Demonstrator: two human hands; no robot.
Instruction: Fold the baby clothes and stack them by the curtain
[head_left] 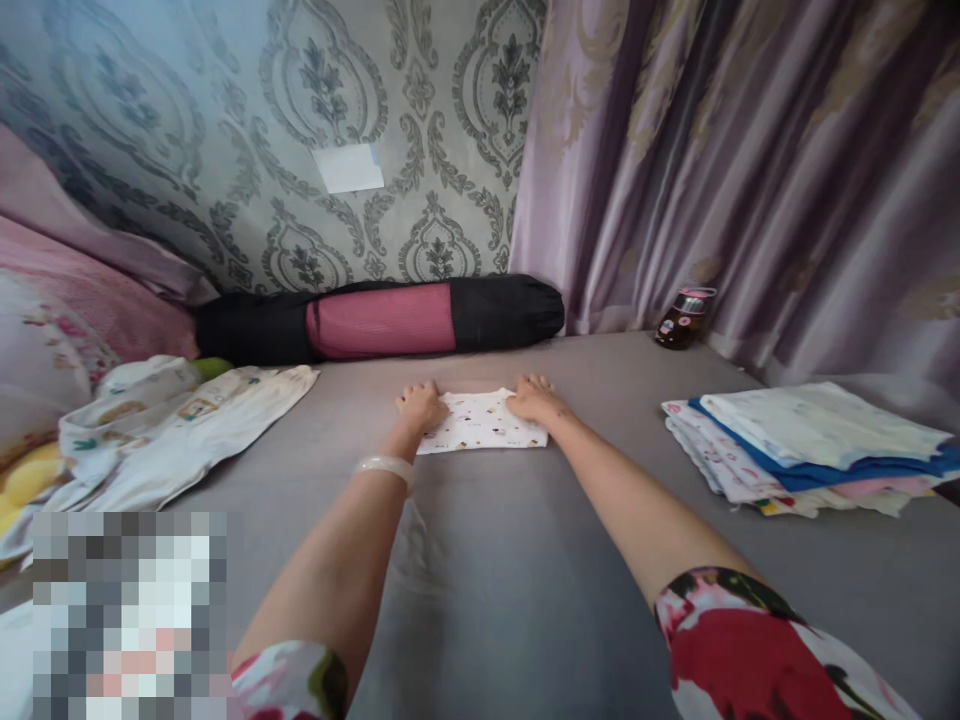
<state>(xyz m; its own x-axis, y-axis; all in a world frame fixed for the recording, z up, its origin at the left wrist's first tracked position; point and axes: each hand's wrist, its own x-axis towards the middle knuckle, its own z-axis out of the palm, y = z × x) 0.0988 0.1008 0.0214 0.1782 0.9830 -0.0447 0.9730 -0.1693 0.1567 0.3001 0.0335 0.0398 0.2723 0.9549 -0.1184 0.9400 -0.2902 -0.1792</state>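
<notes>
A small folded white garment [480, 425] with a scattered print lies flat on the grey bed sheet in front of me. My left hand [422, 406] is at its left side, fingers bent and closed on the cloth edge near the far corner. At the opposite side, my right hand [531, 398] grips the far right corner, its thumb towards the middle of the cloth. Parts of both fingertips are hidden, so how much fabric sits between them is hard to see. A pale bangle [386, 464] circles my left wrist.
Folded clothes [825, 425] are stacked at the right. Loose printed garments [187, 420] lie at the left. Along the wall rests a long black and pink bag [382, 320]. A dark bottle [682, 318] stands by the purple curtain [637, 150]. A blurred patch covers the lower left.
</notes>
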